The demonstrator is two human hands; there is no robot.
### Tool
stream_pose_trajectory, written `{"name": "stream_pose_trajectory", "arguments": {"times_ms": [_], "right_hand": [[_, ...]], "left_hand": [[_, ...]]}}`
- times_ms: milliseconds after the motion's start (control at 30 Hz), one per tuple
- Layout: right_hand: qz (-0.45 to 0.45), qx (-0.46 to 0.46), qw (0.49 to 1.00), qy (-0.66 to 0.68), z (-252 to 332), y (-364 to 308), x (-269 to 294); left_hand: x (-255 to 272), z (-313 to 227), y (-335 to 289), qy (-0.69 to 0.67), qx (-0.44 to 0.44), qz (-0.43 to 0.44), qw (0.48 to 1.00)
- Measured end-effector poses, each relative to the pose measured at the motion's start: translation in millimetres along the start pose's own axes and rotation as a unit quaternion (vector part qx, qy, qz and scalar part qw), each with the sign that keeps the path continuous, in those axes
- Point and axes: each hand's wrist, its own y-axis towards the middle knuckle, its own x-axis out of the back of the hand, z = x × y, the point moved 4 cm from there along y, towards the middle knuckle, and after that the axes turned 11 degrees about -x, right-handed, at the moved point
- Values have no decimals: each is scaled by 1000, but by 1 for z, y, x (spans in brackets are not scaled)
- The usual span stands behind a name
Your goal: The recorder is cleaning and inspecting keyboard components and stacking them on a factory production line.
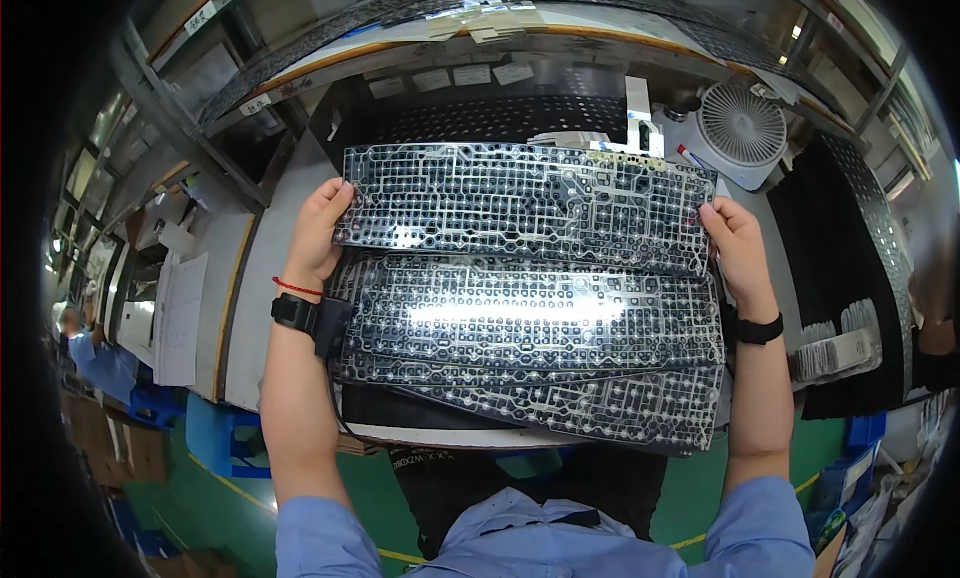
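Pinching a keyboard membrane sheet (520,196), held between left fingers (342,196) and right fingers (713,221), by its opposite ends. Reaching forward with forearms (300,403) roughly parallel, past overlapping membrane sheets (560,338) just bodyward of the fingers.

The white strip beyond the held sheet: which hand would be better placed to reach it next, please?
Probably the right hand: it grips the held sheet by its right end, nearer the white strip. The left hand grips the left end, farther away.

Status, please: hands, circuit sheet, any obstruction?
Left hand, right hand gripping opposite ends of membrane circuit sheet. Other sheets overlapping nearer body. No obstruction visible.
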Motion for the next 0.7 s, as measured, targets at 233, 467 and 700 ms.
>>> {"name": "stream_pose_trajectory", "arguments": {"times_ms": [233,467,700], "right_hand": [[67,-2,997,33,-7,4,0],[89,-4,996,25,-5,1,-3],[109,10,994,13,-5,3,0]], "left_hand": [[-12,-44,-1,211,-101,17,972],[-127,-69,1,441,-109,267,850],[-165,-45,8,515,-53,299,801]]}}
